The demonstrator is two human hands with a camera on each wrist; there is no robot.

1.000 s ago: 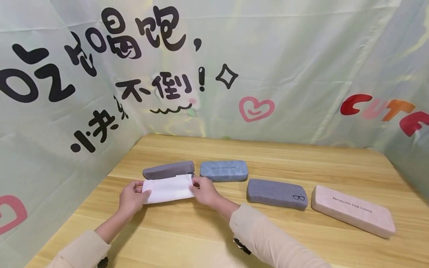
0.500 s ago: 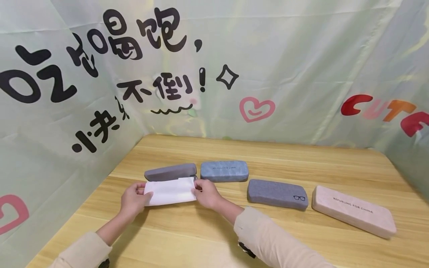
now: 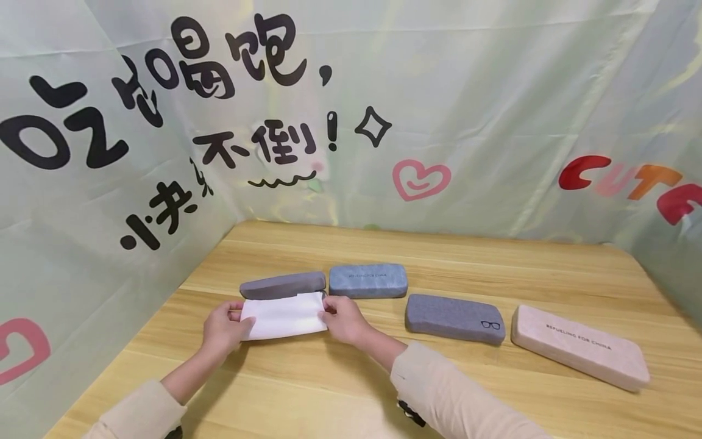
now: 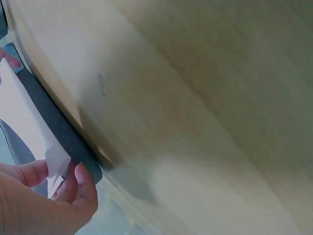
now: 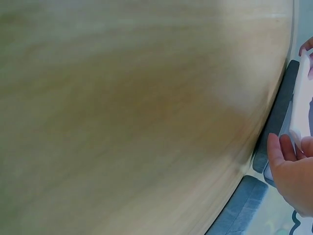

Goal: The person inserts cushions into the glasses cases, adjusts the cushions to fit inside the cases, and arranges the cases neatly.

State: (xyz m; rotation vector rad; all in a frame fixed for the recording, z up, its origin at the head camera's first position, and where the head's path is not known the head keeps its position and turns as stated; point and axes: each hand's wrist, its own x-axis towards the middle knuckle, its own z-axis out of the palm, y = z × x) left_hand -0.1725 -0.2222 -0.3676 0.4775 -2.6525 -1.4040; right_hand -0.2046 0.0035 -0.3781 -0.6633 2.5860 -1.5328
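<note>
A folded white cloth point(image 3: 284, 317) is stretched flat between both hands, in front of an open grey-purple glasses case point(image 3: 282, 285) whose raised lid shows behind it. The lower half of that case is mostly hidden by the cloth. My left hand point(image 3: 223, 326) pinches the cloth's left end between thumb and fingers; in the left wrist view its fingertips point(image 4: 85, 174) lie right at the end of the case. At the opposite end, my right hand point(image 3: 345, 320) pinches the cloth, thumb on the near side. The right wrist view shows the cloth point(image 5: 301, 107) running up between the two hands.
Just right of the open case lies a closed blue glasses case point(image 3: 367, 280). Farther right are a grey-purple case point(image 3: 455, 318) with a small glasses print and a pink case point(image 3: 578, 347). Printed fabric point(image 3: 471, 91) rises behind the wooden table point(image 3: 439, 250).
Both hands, the cloth and the open case have shifted slightly right and nearer, bringing the open case closer to the blue one. The grips look the same.
</note>
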